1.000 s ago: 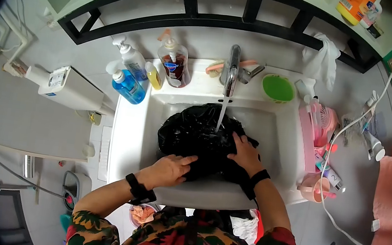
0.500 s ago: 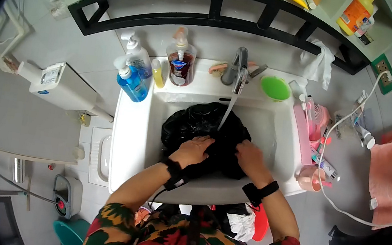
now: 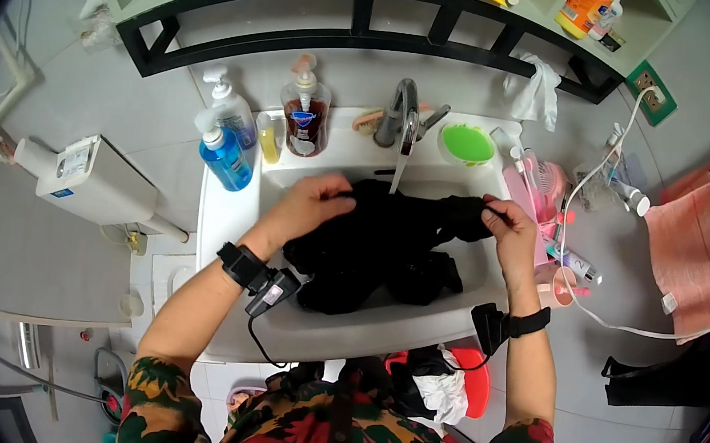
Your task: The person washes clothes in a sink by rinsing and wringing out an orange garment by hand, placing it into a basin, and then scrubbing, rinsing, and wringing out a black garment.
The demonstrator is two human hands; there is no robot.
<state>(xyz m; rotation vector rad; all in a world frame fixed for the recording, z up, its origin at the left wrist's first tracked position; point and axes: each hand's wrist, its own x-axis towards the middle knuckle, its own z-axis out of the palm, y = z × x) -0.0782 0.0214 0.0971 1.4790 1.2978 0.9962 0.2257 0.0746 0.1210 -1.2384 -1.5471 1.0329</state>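
A wet black garment [image 3: 379,243] hangs between my two hands over the white sink [image 3: 441,318], its lower part bunched in the basin. My left hand [image 3: 312,207] pinches its upper left edge. On the other side, my right hand [image 3: 508,228] grips a stretched-out corner between thumb and fingers. Water runs from the chrome faucet [image 3: 403,116] onto the cloth's top edge. What sort of garment it is, I cannot tell.
Several pump bottles, among them a blue one [image 3: 226,155] and a brown one [image 3: 306,116], stand on the sink's left rim. A green bowl [image 3: 467,145] sits at right. A white cable [image 3: 580,184] hangs beside pink toiletry holders. Below the sink is a red basin [image 3: 472,385] with clothes.
Both hands have risen and moved apart, lifting and spreading the black garment that lay bunched under them in the basin. The view has shifted slightly.
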